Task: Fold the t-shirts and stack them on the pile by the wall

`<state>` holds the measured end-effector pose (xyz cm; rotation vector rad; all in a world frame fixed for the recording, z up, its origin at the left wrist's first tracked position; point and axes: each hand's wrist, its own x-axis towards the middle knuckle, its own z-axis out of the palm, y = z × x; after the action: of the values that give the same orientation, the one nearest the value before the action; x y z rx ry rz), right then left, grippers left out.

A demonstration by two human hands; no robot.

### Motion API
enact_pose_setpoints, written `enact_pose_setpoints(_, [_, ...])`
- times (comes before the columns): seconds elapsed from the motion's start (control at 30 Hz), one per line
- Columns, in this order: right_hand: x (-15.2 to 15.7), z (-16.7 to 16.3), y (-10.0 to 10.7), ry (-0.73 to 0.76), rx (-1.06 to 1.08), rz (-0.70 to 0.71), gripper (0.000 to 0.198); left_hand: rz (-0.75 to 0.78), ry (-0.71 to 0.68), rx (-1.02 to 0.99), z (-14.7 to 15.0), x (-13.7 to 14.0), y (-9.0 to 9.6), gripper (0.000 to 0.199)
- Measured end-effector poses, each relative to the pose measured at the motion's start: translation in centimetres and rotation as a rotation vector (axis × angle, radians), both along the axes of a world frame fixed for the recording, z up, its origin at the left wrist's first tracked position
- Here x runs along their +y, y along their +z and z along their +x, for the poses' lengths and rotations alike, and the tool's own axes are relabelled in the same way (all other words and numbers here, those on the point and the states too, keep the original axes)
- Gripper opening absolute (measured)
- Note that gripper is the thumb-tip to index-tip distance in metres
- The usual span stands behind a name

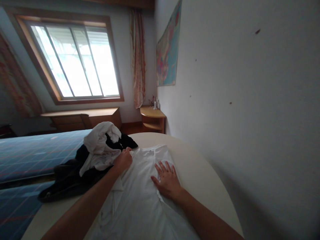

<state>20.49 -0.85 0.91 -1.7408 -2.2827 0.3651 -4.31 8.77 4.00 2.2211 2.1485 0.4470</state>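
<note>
A white shirt (140,200) lies spread along the round cream table (200,166), with some creases and a folded part along its left side. At its far left corner my left hand (123,160) is closed, its curled fingers pinching the cloth edge. My right hand (167,180) rests flat on the shirt's right side, fingers spread. Just left of my left hand is a heap of clothes: a crumpled white garment (100,146) on top of dark clothing (67,176). The near end of the shirt runs out of view.
Beds with blue plaid covers (37,153) stand left of the table. A white wall (237,133) with a map (168,50) rises on the right. At the back are a small corner shelf (153,113), a desk (105,112), a chair (71,122) and a window (77,63).
</note>
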Motion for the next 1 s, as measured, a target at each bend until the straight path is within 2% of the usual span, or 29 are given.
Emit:
enact_pose_setpoints(0.13, [0.4, 1.1, -0.1, -0.015, -0.019, -0.009, 0.068, -0.053, -0.002, -0.015, -0.2, 1.2, -0.1, 0.027])
enact_pose_setpoints(0.23, [0.9, 2.0, -0.3, -0.035, -0.034, -0.016, 0.068, -0.014, -0.030, -0.009, 0.2, 1.3, 0.4, 0.020])
enact_pose_setpoints(0.4, [2.1, 2.9, -0.4, -0.045, -0.053, -0.029, 0.070, 0.110, -0.105, 0.042, 1.3, 1.9, 2.1, 0.023])
enact_pose_setpoints(0.57, [4.0, 3.6, -0.6, -0.051, -0.058, -0.018, 0.071, 0.128, -0.166, 0.148, 2.0, 4.2, 3.2, 0.029])
enact_pose_setpoints(0.63, [5.1, 3.8, -0.7, -0.057, -0.059, -0.005, 0.071, 0.112, -0.160, 0.193, 2.4, 5.3, 3.1, 0.033])
enact_pose_setpoints(0.8, [8.2, 3.8, -0.8, -0.074, -0.072, 0.011, 0.071, 0.094, -0.109, 0.282, 3.5, 7.3, 2.0, 0.060])
enact_pose_setpoints(1.0, [11.8, 3.5, -0.9, -0.055, -0.090, -0.002, 0.073, 0.079, -0.090, 0.343, 3.4, 8.9, 0.7, 0.066])
